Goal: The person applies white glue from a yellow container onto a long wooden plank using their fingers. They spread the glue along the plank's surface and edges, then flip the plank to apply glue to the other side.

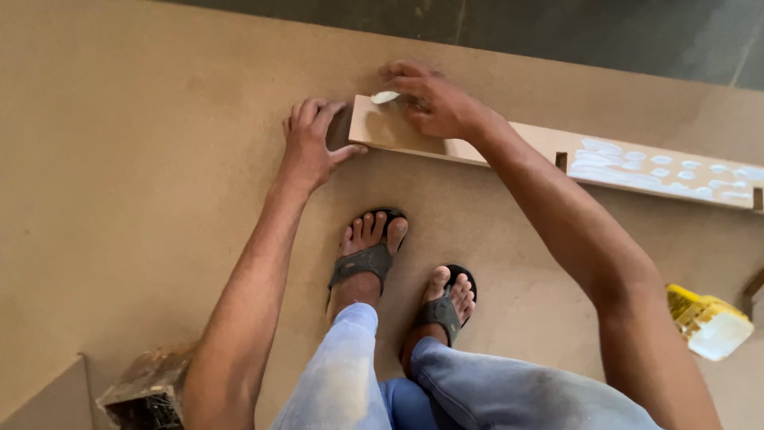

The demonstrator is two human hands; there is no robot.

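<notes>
On the big tan board underfoot, the narrow wood strip [477,151] lies flat ahead of my sandals — my left hand [310,143] pressed open against its near end, grip released, my right hand [434,103] pinching a white dab of glue [385,97] onto its top face. Strip judged stiff, light, long enough to swing — best held by its dry edges, since the far stretch carries wet, slippery glue blobs [660,169].

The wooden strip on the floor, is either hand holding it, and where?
The left hand braces the strip's near end, thumb along its front edge. The right hand presses white glue onto its top; neither lifts it.
</notes>
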